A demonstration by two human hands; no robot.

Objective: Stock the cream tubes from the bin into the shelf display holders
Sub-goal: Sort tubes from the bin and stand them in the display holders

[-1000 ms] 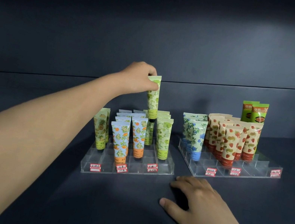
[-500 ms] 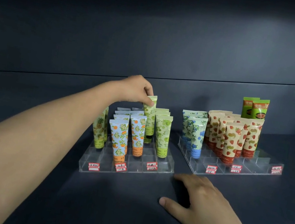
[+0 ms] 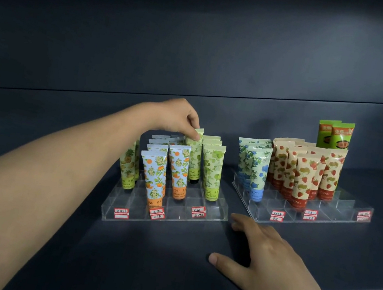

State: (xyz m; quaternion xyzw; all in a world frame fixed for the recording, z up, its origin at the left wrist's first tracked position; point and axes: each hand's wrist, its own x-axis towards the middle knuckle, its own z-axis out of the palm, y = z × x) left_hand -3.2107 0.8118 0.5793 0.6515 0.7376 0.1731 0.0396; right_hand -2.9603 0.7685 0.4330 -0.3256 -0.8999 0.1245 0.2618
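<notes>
Left hand [image 3: 177, 119], centre frame, pinches top of green tube [image 3: 195, 155]. Tube upright, cap down in rear slot of left holder [image 3: 214, 210], looks seated. Right hand [image 3: 265, 255], lower right, lies flat on shelf [image 3: 141, 251], fingers spread, grips nothing. Both left holder and right holder [image 3: 336, 216] part stocked; front slots without tubes, so more probably left. Bin out of frame. Price labels unreadable.

Light: dim overall, brightest on the tubes [image 3: 209, 168], coming from the front.
Shadow: soft dark patch on the shelf [image 3: 141, 251] under the right hand [image 3: 274, 261].
Edges: top corners darken; shelf lines bow.
Focus: slightly soft.
</notes>
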